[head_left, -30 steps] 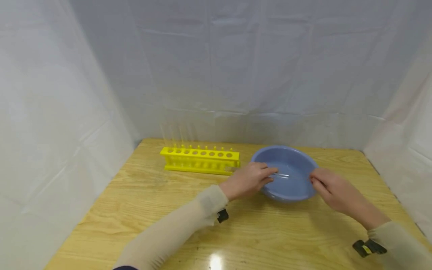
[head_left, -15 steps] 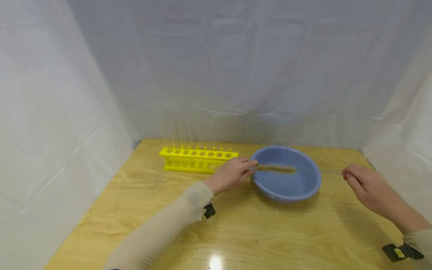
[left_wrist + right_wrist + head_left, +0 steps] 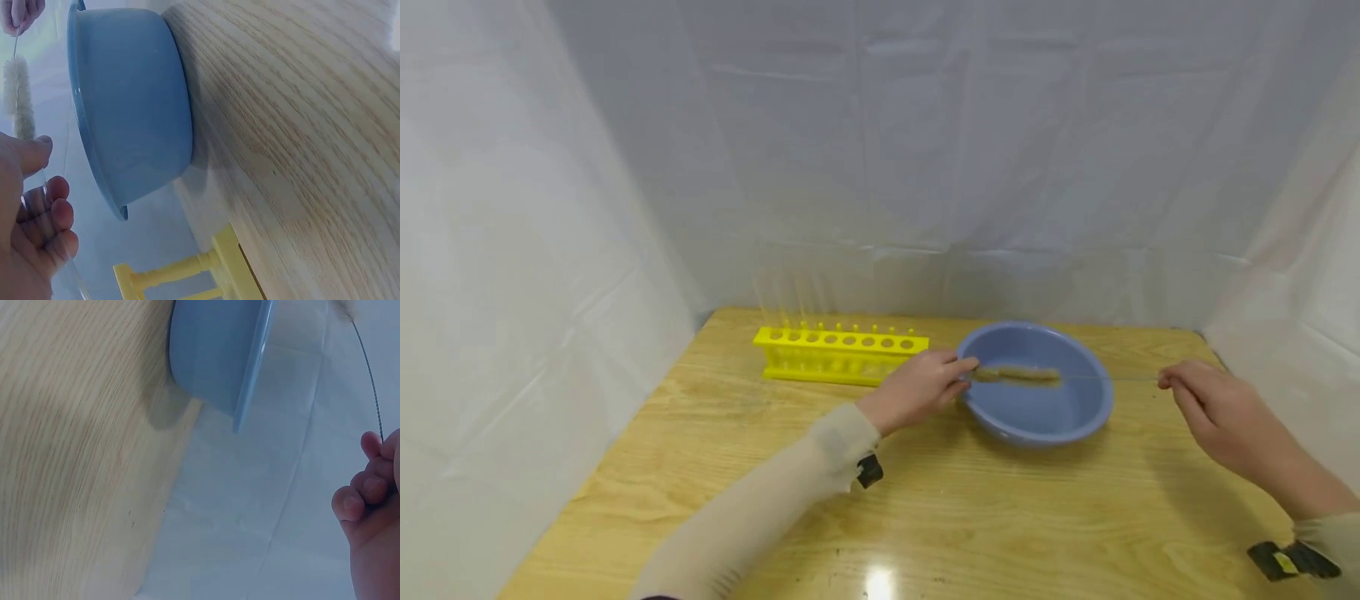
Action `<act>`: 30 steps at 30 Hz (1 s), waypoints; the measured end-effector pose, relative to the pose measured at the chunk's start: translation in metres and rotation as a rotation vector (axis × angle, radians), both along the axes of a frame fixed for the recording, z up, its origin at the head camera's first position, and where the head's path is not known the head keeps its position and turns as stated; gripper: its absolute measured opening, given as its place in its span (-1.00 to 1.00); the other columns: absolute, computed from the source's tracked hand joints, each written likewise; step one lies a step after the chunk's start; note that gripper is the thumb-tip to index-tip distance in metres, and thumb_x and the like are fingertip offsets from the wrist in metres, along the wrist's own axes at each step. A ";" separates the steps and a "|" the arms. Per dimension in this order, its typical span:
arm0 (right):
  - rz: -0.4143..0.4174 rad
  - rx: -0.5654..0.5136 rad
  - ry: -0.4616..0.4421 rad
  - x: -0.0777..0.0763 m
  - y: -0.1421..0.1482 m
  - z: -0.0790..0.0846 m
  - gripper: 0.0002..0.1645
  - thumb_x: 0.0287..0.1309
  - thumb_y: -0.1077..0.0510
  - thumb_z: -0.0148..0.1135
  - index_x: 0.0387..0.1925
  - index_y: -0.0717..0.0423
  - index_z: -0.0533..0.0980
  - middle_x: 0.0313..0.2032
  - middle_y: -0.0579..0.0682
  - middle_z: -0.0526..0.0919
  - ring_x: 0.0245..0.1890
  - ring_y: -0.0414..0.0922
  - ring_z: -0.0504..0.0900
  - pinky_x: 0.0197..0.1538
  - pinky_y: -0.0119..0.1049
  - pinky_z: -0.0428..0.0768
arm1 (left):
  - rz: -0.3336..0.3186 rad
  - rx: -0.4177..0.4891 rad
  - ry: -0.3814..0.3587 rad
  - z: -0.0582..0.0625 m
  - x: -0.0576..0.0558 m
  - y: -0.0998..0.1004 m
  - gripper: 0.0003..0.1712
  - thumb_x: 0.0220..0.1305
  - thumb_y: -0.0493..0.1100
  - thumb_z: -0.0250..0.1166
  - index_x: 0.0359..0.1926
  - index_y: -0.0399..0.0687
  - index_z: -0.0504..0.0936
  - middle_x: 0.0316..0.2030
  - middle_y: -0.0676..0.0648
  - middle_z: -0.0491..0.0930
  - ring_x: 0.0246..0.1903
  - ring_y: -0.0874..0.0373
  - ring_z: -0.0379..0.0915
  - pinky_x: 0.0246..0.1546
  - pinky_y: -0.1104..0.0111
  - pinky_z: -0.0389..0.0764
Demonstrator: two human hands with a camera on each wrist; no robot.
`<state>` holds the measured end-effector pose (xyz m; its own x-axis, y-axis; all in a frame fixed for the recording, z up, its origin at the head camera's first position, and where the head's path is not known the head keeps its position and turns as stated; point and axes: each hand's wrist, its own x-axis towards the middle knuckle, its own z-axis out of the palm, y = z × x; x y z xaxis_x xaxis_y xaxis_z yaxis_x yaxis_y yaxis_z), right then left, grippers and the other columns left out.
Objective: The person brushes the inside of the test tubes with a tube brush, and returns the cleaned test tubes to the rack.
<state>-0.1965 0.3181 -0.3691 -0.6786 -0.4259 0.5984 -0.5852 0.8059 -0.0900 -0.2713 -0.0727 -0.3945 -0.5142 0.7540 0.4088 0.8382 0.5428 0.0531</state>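
My left hand point(image 3: 917, 387) grips a clear glass test tube point(image 3: 47, 222), its mouth end just past the thumb in the left wrist view. A tan bristle test tube brush point(image 3: 1018, 377) lies level over the blue basin point(image 3: 1037, 437), partly inside the tube's mouth, with most bristles outside. Its thin twisted wire handle point(image 3: 370, 372) runs right to my right hand point(image 3: 1225, 417), which pinches the end between thumb and fingers. Both hands are held above the table, one on each side of the basin.
Left of the basin stands a yellow test tube rack point(image 3: 842, 342), partly behind my left hand, with several clear tubes point(image 3: 786, 300) upright in its left holes. Everything is on a wooden table point(image 3: 1000, 525) with white sheeting point(image 3: 880, 167) around it.
My right hand has moved right, drawing the bristles into sight over the basin. My left hand has shifted slightly left. Over the last half second both have hardly moved.
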 end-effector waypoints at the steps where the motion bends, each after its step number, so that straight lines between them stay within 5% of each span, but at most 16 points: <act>1: 0.006 -0.001 0.001 -0.001 -0.001 -0.001 -0.79 0.25 0.45 0.14 -0.18 0.18 0.60 -0.28 -0.03 0.67 -0.28 -0.14 0.56 -0.21 -0.47 0.45 | -0.001 0.003 -0.002 0.000 0.000 0.001 -0.58 0.45 -0.13 0.23 0.26 -0.13 0.56 -0.16 -0.07 0.66 -0.24 0.13 0.61 -0.14 0.35 0.63; 16: 0.084 -0.027 0.020 -0.010 -0.033 -0.009 -0.80 0.20 0.48 0.17 -0.23 0.20 0.60 -0.31 -0.05 0.65 -0.33 -0.16 0.57 -0.24 -0.48 0.46 | -0.014 -0.019 0.080 0.002 0.002 0.022 -0.62 0.46 -0.08 0.21 0.20 -0.08 0.61 -0.27 -0.02 0.62 -0.39 0.20 0.53 -0.27 0.42 0.58; 24: 0.140 -0.025 0.011 -0.014 -0.064 -0.022 -0.77 0.11 0.49 0.22 -0.21 0.23 0.59 -0.30 0.00 0.68 -0.29 -0.08 0.65 -0.28 -0.15 0.61 | 0.010 -0.066 0.068 0.008 0.008 0.043 -0.64 0.45 -0.06 0.23 0.19 -0.01 0.61 -0.27 0.00 0.61 -0.35 0.19 0.52 -0.28 0.41 0.57; 30: 0.157 -0.027 -0.016 -0.016 -0.080 -0.027 -0.76 0.10 0.51 0.24 -0.22 0.21 0.57 -0.33 -0.04 0.63 -0.33 -0.17 0.60 -0.31 -0.18 0.61 | 0.020 -0.101 0.081 0.011 0.012 0.053 -0.62 0.46 -0.04 0.21 0.21 0.00 0.60 -0.26 0.00 0.62 -0.36 0.19 0.53 -0.27 0.42 0.57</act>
